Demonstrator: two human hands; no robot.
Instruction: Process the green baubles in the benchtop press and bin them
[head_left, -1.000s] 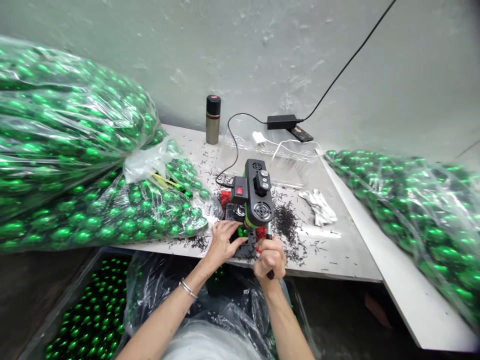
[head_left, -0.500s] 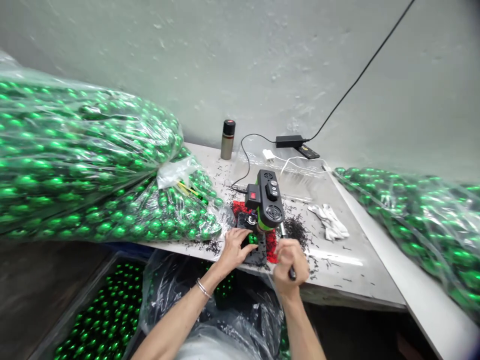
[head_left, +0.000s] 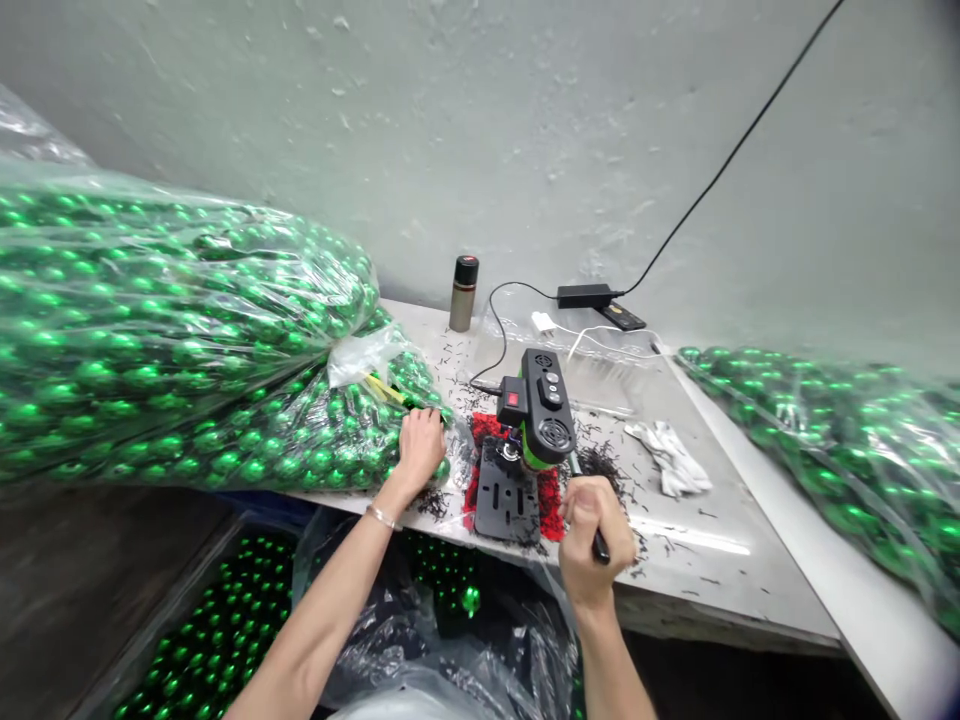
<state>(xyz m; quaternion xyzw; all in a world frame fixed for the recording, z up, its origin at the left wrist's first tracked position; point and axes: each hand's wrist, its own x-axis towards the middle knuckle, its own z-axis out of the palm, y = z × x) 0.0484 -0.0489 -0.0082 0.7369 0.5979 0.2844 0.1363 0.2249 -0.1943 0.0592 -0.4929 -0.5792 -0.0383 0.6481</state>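
Observation:
My right hand (head_left: 598, 530) is wrapped around the black-tipped lever handle (head_left: 601, 547) of a small bench press with a black top (head_left: 547, 405) and a red switch. Below the press head lies its slotted black base plate (head_left: 508, 497), with nothing green on it. My left hand (head_left: 421, 443) is at the mouth of a clear plastic bag of shiny green balls (head_left: 247, 440), left of the press. Its fingertips point down among the balls and are hidden, so I cannot tell what they hold. A single bright green ball (head_left: 470, 600) shows below the table edge.
Red material (head_left: 551, 503) surrounds the base plate, and black bits (head_left: 596, 462) are scattered about. White gloves (head_left: 670, 458), a bottle (head_left: 463, 293) and a power adapter (head_left: 585, 296) with cables are on the table (head_left: 705, 550). Another bag of green balls (head_left: 840, 440) lies right; an open bag (head_left: 360, 620) is below.
My left hand has left the base plate, where it held a green ball, and moved left to the bag. A green ball now shows below the table. My right hand stays on the lever.

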